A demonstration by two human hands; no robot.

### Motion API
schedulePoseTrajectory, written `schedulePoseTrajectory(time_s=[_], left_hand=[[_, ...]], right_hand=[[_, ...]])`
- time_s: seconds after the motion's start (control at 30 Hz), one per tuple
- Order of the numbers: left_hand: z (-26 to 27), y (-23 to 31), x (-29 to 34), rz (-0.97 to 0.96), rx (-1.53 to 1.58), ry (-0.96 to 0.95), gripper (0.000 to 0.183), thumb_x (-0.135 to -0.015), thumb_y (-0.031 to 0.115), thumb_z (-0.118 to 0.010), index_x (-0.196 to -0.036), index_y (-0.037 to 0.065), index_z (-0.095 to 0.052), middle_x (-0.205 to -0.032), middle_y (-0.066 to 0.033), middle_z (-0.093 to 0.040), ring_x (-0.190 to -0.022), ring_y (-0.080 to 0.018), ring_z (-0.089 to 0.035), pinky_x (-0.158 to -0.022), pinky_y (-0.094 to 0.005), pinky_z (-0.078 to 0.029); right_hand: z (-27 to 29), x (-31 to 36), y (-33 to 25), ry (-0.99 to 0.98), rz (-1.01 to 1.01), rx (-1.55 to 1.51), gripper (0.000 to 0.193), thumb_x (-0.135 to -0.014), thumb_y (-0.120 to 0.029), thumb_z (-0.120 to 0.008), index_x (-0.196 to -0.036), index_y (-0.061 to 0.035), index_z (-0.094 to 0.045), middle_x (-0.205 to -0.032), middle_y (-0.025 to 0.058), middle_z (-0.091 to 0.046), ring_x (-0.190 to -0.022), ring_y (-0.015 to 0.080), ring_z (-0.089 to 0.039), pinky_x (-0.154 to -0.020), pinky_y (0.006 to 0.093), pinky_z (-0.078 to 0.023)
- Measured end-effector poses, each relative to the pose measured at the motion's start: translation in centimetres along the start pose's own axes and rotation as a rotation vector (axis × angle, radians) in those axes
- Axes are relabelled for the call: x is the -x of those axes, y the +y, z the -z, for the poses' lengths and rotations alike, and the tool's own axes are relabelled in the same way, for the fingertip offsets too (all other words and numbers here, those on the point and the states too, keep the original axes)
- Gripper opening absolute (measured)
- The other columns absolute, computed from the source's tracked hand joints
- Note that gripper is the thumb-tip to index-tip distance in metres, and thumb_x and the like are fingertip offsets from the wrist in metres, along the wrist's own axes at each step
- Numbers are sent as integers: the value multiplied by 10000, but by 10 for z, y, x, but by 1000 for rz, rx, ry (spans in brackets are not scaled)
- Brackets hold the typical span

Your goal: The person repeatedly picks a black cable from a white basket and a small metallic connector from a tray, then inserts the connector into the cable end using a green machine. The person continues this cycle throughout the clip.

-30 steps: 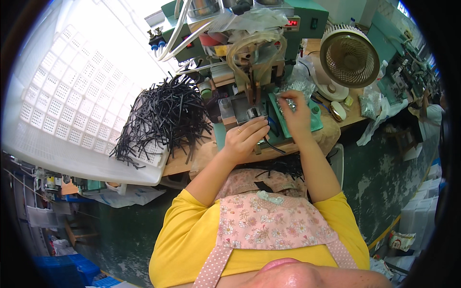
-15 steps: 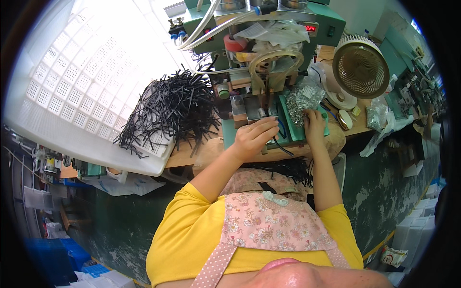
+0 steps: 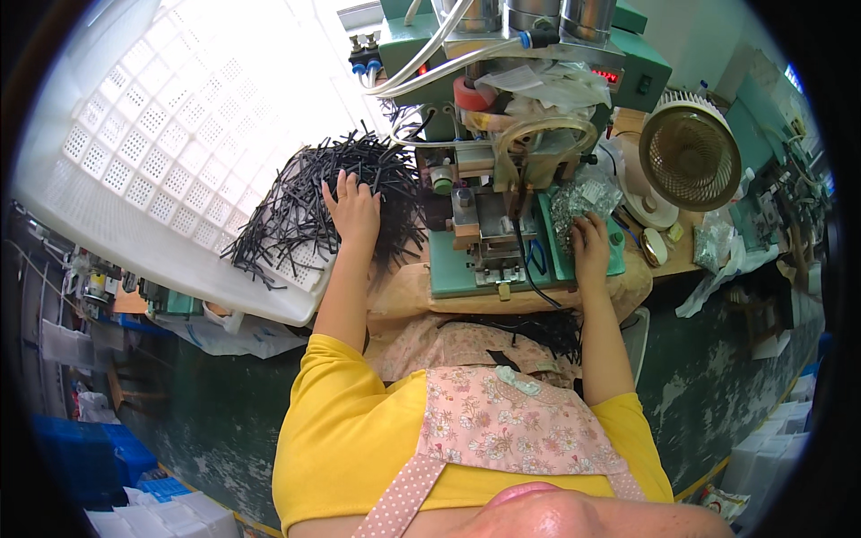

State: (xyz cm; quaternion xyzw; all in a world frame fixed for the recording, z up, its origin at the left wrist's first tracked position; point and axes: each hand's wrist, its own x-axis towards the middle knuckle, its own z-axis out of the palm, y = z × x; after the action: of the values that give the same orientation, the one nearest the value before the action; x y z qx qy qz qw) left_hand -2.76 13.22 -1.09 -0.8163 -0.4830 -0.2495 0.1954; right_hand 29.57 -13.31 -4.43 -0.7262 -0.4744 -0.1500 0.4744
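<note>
My left hand (image 3: pixel 356 213) rests on the big pile of black strips (image 3: pixel 305 211), its fingers spread over them and no strip gripped. At the green tray (image 3: pixel 562 255), my right hand (image 3: pixel 589 244) has its fingers bent together among small shiny metal pieces (image 3: pixel 567 211). Its fingertips are partly hidden, so any piece between them does not show. Between the hands stands a green press machine (image 3: pixel 466 269). One black strip (image 3: pixel 534 278) hangs from its tooling toward me, touched by neither hand.
The pile lies partly on a large white perforated plastic basket (image 3: pixel 269 309) at left. A round fan (image 3: pixel 691 154) stands to the right, near a clear bag of small parts (image 3: pixel 713 231). More black strips (image 3: pixel 547 334) lie across my lap.
My left hand has left the strip at the press and moved left onto the black pile. The strip stays at the press. My right hand remains at the metal pieces. The view has shifted.
</note>
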Motion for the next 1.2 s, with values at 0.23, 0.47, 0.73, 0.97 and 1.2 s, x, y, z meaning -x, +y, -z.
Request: schedulePoseTrajectory(time_s=[0.23, 0.47, 0.73, 0.97, 1.2], left_hand=[[-6, -5, 4, 49, 29, -11, 188, -844, 274, -659, -944, 115, -670, -1177, -52, -604, -1237, -231, -471, -1133, -571, -121], [36, -3, 10, 199, 583, 179, 165, -944, 200, -582, -1031, 91, -670, -762, -40, -649, -698, -216, -614, -710, -300, -500], [74, 33, 27, 305, 1153, 249, 323, -989, 180, -544, -1297, 86, -517, -907, -21, -677, -656, -48, -464, -586, -195, -393], [107, 75, 22, 180, 1402, 437, 339, -1010, 187, -500, -1311, 37, -461, -913, -47, -653, -745, -43, -504, -665, -188, -385], [157, 101, -3, -7, 1577, 119, 234, -996, 175, -526, -1142, 3, -587, -869, -50, -663, -714, -66, -582, -638, -202, -488]], right_hand=[[2, 1, 0, -35, -71, 11, 138, -881, -37, -627, -1018, -31, -643, -1163, 153, -576, -957, 332, -608, -793, 382, -499], [6, -6, -4, -70, 76, 121, 120, -876, -59, -617, -995, -61, -634, -987, 113, -638, -805, 305, -593, -827, 395, -438], [12, -17, -62, -112, -304, -411, 135, -897, -82, -625, -1014, -15, -632, -941, 69, -665, -880, 183, -624, -808, 291, -466], [20, -44, -118, -290, -297, -743, 171, -892, -47, -611, -1051, -10, -663, -979, 41, -663, -915, 152, -615, -824, 279, -470], [9, -41, -140, -242, -210, -564, 176, -849, -73, -667, -997, -17, -591, -949, 78, -633, -910, 193, -616, -834, 301, -465]])
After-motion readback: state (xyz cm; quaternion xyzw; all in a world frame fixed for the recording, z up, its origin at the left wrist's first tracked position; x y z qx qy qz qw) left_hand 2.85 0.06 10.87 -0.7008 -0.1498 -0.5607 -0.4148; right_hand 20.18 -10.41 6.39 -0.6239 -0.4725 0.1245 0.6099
